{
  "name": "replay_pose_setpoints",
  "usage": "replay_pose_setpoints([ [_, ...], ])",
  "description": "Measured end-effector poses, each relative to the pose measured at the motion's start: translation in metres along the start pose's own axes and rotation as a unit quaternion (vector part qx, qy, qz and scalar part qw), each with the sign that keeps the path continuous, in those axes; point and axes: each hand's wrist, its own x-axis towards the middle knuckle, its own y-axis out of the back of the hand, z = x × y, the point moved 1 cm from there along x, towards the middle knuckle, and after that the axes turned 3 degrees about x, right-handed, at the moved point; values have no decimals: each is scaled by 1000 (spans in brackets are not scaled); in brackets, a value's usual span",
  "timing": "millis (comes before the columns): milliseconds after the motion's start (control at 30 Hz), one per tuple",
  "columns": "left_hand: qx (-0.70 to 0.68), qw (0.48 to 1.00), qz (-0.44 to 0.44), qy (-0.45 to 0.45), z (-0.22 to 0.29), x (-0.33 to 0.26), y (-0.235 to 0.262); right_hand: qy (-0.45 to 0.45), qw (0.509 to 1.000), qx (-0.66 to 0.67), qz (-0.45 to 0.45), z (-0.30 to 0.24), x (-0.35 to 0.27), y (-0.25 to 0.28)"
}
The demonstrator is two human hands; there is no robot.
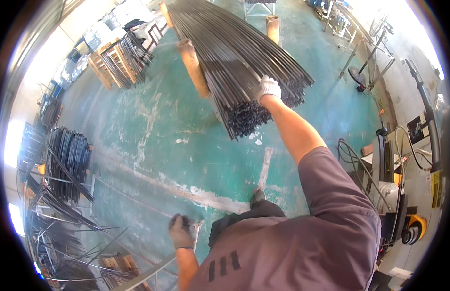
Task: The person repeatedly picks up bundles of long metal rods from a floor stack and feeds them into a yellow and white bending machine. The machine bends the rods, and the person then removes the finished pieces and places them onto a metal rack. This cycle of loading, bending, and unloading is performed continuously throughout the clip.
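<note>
A worker in a grey-purple shirt stands on a worn green workshop floor (152, 140). Nearest, the left hand (181, 232), in a dark glove, has its fingers curled shut around the top corner of a light metal frame (152, 271) at the lower edge. Farther out, the outstretched right hand (268, 88), in a white glove, rests on the near end of a long stack of dark steel tubes (234, 53); whether its fingers grip a tube cannot be told. The stack lies across wooden supports (195, 68). Bent dark rods (65, 165) pile up at left.
</note>
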Motion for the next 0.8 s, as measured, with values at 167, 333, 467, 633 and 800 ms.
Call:
replay_pose_setpoints([
  [167, -38, 999, 3, 18, 31, 41, -75, -38, 994, -40, -97, -19, 51, -18],
  [333, -30, 986, -118, 112, 10, 89, -174, -74, 986, -26, -147, -20, 63, -16],
  [467, 5, 982, -164, 92, 21, 129, -258, -32, 977, -4, -213, -12, 77, -18],
  [633, 61, 958, -281, 17, 84, 163, -357, -21, 957, -5, -291, 3, 99, -9],
  [800, 39, 943, -330, -2, 125, 175, -412, -34, 944, 55, -324, 21, 108, 4],
])
